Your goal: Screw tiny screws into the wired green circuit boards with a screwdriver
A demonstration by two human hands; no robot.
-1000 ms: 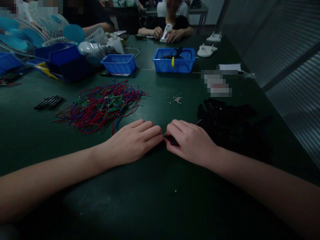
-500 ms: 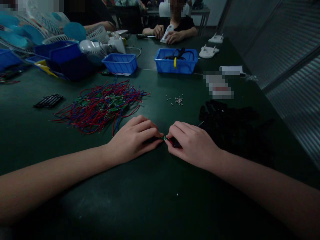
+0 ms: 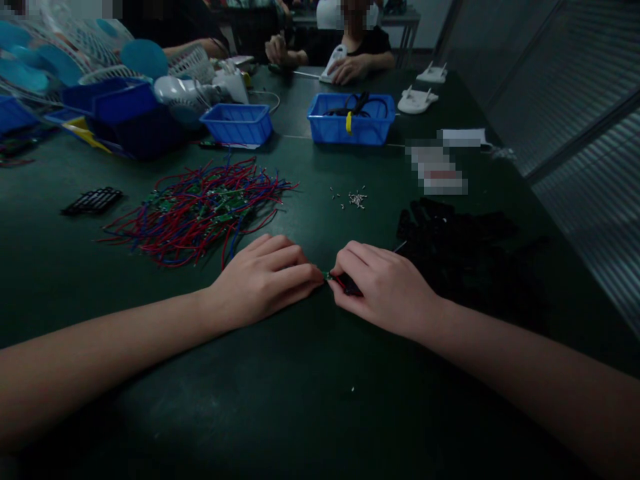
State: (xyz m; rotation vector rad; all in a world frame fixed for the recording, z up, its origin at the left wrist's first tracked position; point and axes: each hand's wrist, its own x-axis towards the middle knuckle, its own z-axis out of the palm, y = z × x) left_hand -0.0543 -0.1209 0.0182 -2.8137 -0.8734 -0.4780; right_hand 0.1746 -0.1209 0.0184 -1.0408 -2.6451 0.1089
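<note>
Head view: both hands meet low over the dark green table [image 3: 280, 400], fingertips nearly together around a small green board [image 3: 327, 275]. The left hand [image 3: 267, 277] has its thumb and fingers drawn into a close pinch, seemingly on the board's left end. The right hand [image 3: 385, 283] curls round a black part [image 3: 353, 285], forefinger and thumb a little apart at the board's other side, with a red wire [image 3: 340, 283] running between board and part. How the two pieces seat against each other is hidden by the fingers. To do this well, I would grip the board by its edges, let the right palm steady the black part, press lightly and evenly, and leave slack in the wire so its joint takes no pull. The wired-board pile [image 3: 210, 207] lies beyond the left hand, loose screws [image 3: 357, 199] ahead, and dark pieces [image 3: 450, 227] beside the right; sleeves and wrists are best held clear of these.
</note>
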